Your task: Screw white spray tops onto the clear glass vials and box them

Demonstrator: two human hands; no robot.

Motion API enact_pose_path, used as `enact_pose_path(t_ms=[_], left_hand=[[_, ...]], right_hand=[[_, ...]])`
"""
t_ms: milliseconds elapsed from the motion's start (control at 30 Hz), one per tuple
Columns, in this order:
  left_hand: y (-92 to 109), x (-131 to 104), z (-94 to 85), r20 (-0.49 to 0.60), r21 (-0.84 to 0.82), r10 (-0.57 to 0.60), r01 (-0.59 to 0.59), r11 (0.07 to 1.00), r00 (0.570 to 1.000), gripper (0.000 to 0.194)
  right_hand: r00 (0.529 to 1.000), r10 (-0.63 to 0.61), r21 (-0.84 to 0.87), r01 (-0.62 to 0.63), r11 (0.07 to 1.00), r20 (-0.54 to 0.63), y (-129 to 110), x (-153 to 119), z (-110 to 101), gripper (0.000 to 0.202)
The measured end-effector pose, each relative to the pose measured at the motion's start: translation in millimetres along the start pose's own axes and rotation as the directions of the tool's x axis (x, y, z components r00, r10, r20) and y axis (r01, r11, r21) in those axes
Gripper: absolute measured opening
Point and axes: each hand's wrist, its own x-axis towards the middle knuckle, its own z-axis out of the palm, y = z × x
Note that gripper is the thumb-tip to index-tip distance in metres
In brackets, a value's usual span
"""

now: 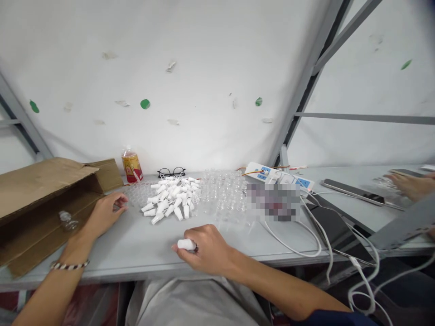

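Note:
My right hand [209, 249] is closed around a white cap [186, 244] just above the front part of the grey table. The fingers hide the cap's rear end, so I cannot tell whether anything is attached to it. My left hand [108, 211] is empty beside the carton's opening, its fingers loosely bent and the thumb apart. Just beyond it stand clear small bottles [136, 194]. A heap of white nozzle-like caps [173, 199] lies in the middle, with more clear bottles [222, 192] in rows to its right.
An open cardboard box [44, 185] stands at left with a clear piece [67, 220] inside. Behind are a drink bottle [132, 165] and glasses [171, 172]. A power strip [258, 172], white cables [292, 253] and a tablet-like device [336, 231] lie right. Another person's hand [411, 185] is far right.

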Motion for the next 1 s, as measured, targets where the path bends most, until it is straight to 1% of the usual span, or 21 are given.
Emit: enact_pose_path(t_ms=[133, 200, 267, 333, 367, 400, 433, 467, 500, 533, 567, 600, 633, 667, 733, 800, 867, 933, 1000], left_hand=[[-3, 1, 2.3, 0.012, -0.01, 0.006, -0.006, 1.0, 1.0, 0.019], [-4, 1, 3.5, 0.02, 0.018, 0.023, -0.024, 1.0, 1.0, 0.019], [1, -1, 4.6, 0.009, 0.066, 0.042, -0.043, 0.997, 0.999, 0.019], [14, -4, 6.4, -0.015, 0.105, 0.065, -0.063, 0.992, 0.998, 0.021], [24, -7, 7.8, -0.017, 0.105, 0.087, -0.085, 0.991, 0.996, 0.023], [35, -11, 9.5, -0.003, 0.084, 0.121, -0.12, 0.989, 0.993, 0.025], [49, -15, 11.6, 0.036, 0.042, 0.168, -0.169, 0.985, 0.985, 0.027], [64, -20, 13.9, 0.08, -0.019, 0.231, -0.231, 0.973, 0.97, 0.028], [80, -26, 16.2, 0.145, -0.09, 0.301, -0.29, 0.953, 0.943, 0.028], [95, -32, 18.5, 0.232, -0.156, 0.365, -0.336, 0.929, 0.902, 0.027], [109, -38, 20.8, 0.323, -0.204, 0.427, -0.378, 0.903, 0.845, 0.026], [121, -43, 23.2, 0.355, -0.237, 0.469, -0.408, 0.882, 0.809, 0.023], [130, -47, 25.6, 0.367, -0.247, 0.486, -0.421, 0.873, 0.793, 0.021], [136, -51, 28.2, 0.358, -0.249, 0.503, -0.439, 0.863, 0.787, 0.018], [139, -55, 34.0, 0.296, -0.246, 0.532, -0.475, 0.845, 0.793, 0.011], [132, -55, 39.7, 0.234, -0.247, 0.558, -0.506, 0.826, 0.796, 0.01], [124, -55, 44.6, 0.197, -0.232, 0.558, -0.514, 0.826, 0.806, 0.011], [118, -53, 48.7, 0.181, -0.191, 0.539, -0.508, 0.84, 0.823, 0.014], [115, -52, 52.1, 0.166, -0.143, 0.548, -0.529, 0.836, 0.82, 0.024]], right_hand=[[0.999, 0.009, -0.011, -0.009, 1.0, 0.035, -2, 1, -3, 0.034], [0.998, 0.01, -0.019, -0.009, 1.0, 0.055, -2, 1, -4, 0.029], [0.998, 0.015, -0.025, -0.013, 1.0, 0.069, -2, 1, -4, 0.023], [0.997, 0.012, -0.018, -0.01, 1.0, 0.082, 0, 2, -3, 0.019], [0.996, 0.006, -0.012, -0.005, 1.0, 0.086, 0, 2, -3, 0.018], [0.996, -0.001, -0.004, 0.001, 1.0, 0.091, 1, 2, -2, 0.018], [0.995, -0.006, 0.002, 0.006, 1.0, 0.098, 2, 3, -2, 0.017], [0.994, -0.006, 0.005, 0.005, 1.0, 0.11, 2, 4, -1, 0.017], [0.992, 0.001, 0.003, -0.001, 1.0, 0.126, 3, 5, -2, 0.018], [0.989, 0.006, 0.001, -0.006, 1.0, 0.151, 3, 6, -2, 0.018], [0.984, 0.006, 0.0, -0.006, 1.0, 0.181, 3, 7, -2, 0.017], [0.978, 0.001, 0.002, -0.001, 1.0, 0.209, 4, 7, -3, 0.015], [0.973, -0.006, 0.005, 0.005, 1.0, 0.233, 4, 8, -4, 0.013], [0.968, -0.009, 0.008, 0.007, 1.0, 0.25, 3, 8, -5, 0.012], [0.966, 0.013, 0.01, -0.016, 1.0, 0.26, 3, 9, -6, 0.012], [0.967, 0.047, 0.003, -0.049, 0.999, 0.251, 2, 9, -7, 0.015], [0.969, 0.057, -0.004, -0.058, 0.998, 0.24, 2, 9, -6, 0.019], [0.97, 0.058, -0.019, -0.055, 0.998, 0.236, 1, 10, -6, 0.021], [0.97, 0.064, -0.042, -0.056, 0.998, 0.234, 1, 10, -6, 0.023]])
